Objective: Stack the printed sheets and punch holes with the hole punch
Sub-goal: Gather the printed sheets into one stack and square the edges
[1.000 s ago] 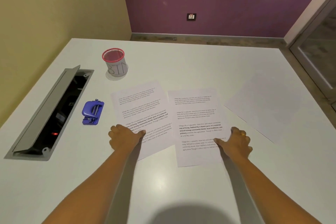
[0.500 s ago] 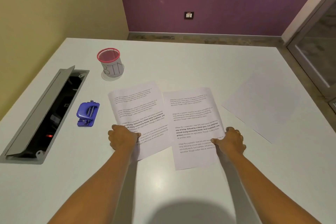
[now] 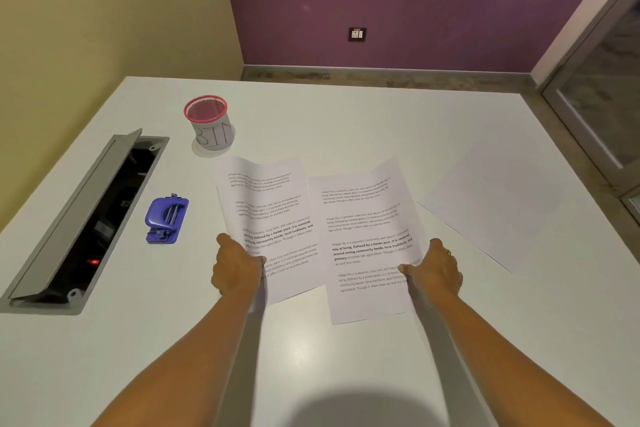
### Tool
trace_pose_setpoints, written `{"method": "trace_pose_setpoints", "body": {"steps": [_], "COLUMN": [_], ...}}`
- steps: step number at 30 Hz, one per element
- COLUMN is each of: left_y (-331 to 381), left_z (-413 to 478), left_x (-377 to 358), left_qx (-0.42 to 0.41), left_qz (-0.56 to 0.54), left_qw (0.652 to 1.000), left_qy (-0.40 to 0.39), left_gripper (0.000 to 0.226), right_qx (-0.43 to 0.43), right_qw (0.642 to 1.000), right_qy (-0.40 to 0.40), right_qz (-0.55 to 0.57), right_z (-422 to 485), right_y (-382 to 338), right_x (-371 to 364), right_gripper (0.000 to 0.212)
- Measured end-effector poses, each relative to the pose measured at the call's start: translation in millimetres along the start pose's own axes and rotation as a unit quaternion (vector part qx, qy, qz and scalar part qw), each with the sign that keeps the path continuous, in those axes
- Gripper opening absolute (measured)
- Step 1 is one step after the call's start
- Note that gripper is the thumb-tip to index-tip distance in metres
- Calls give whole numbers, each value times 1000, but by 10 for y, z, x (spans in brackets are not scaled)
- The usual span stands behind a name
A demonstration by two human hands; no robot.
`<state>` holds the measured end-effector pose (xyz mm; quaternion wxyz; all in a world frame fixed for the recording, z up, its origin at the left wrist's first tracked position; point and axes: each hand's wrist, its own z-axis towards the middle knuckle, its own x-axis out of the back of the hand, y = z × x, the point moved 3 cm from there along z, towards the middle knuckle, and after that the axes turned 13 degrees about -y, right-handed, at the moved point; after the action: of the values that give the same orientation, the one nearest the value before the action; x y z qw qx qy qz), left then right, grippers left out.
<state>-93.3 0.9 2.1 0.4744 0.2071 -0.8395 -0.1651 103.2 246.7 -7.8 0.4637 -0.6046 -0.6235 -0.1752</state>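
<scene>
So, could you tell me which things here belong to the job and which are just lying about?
For the job: left printed sheet, right printed sheet, blue hole punch.
Lying about: mesh cup marked BIN, sheet showing no print, open cable box.

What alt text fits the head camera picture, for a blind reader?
A person's left hand grips the left printed sheet and the right hand the right printed sheet, each by its outer edge, over a white table. A blue hole punch lies at left, a red-rimmed cup marked BIN beyond, a blank sheet at right.
</scene>
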Motion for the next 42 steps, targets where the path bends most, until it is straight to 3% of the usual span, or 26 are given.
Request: {"method": "trace_pose_setpoints", "body": {"steps": [5,9,11,22,29,35,42], "left_y": [-91,-99,-104,-30,128,204,188], "left_z": [-51,-105,-125,-395,-506,-461,-365], "left_x": [9,48,63,-95,-150,-145,-232], "left_qx": [-66,-138,-155,-128,-120,-92,-92], "left_qz": [-86,-206,-227,-327,-319,-296,-289], "left_qw": [994,968,959,911,896,915,921], "left_qy": [8,-46,-75,-215,-283,-258,-242], "left_gripper": [48,37,35,32,26,38,49], "right_qx": [-2,11,16,91,106,99,116], "right_qw": [1000,1000,999,978,951,945,942], "right_qy": [0,17,36,142,10,-104,-149], "right_qz": [15,17,26,119,291,295,279], "right_z": [-35,-104,-127,-381,-357,-313,-189], "right_y": [45,58,57,-86,-96,-185,-282], "right_x": [34,67,121,728,555,141,-55], "right_gripper": [71,40,35,36,37,40,38]}}
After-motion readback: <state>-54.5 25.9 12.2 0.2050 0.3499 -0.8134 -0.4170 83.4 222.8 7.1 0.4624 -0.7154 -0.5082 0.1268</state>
